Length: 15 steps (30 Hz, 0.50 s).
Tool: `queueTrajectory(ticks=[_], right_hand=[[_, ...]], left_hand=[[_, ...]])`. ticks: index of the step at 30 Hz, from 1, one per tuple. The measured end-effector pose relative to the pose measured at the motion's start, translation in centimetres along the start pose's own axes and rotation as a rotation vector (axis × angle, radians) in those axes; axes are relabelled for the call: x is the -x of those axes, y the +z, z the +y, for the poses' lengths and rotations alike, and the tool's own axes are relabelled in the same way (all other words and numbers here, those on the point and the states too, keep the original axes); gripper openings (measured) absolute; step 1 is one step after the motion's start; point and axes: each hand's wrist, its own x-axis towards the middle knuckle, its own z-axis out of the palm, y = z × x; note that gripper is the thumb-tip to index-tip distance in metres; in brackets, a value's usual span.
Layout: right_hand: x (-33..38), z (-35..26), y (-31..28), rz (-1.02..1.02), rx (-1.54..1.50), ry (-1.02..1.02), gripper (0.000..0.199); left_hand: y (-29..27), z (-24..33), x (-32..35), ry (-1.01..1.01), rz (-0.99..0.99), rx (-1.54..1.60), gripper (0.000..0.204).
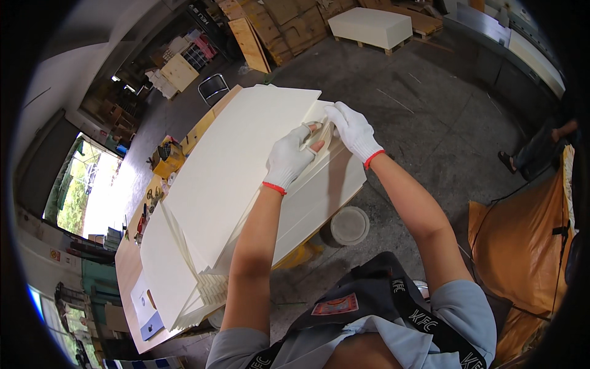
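Note:
Large white sheets (246, 141) of paper or thin board lie in a thick, uneven stack in front of me, their layers fanned out at the near left. My left hand (290, 158), in a white knit glove with bare thumb and fingertip, grips the sheets' right-hand edge. At the far right corner my right hand (353, 129), gloved in white with a red cuff, is closed around bent-up sheets. Between the two hands the layers bulge apart a little. More white sheets (319, 206) lie lower, under my forearms. Part of each hand's grip is hidden.
The wooden table (126, 261) carries tools and a yellow box (167, 160) along its left side. A round grey-lidded bucket (349, 226) stands on the floor by the stack. A folding chair (214, 88) is beyond, an orange cover (519, 246) at right, near another person's leg (533, 149).

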Motion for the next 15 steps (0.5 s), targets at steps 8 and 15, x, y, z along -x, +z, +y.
queueTrajectory(ticks=[8,15], right_hand=[[0.2,-0.2,0.0,0.001,0.149,-0.032,0.051],[-0.2,0.5,0.2,0.017,0.134,-0.049,0.05]], left_hand=[[0.7,-0.5,0.1,-0.009,0.076,0.189,0.039],[0.4,-0.1,0.3,0.01,0.022,-0.005,0.038]])
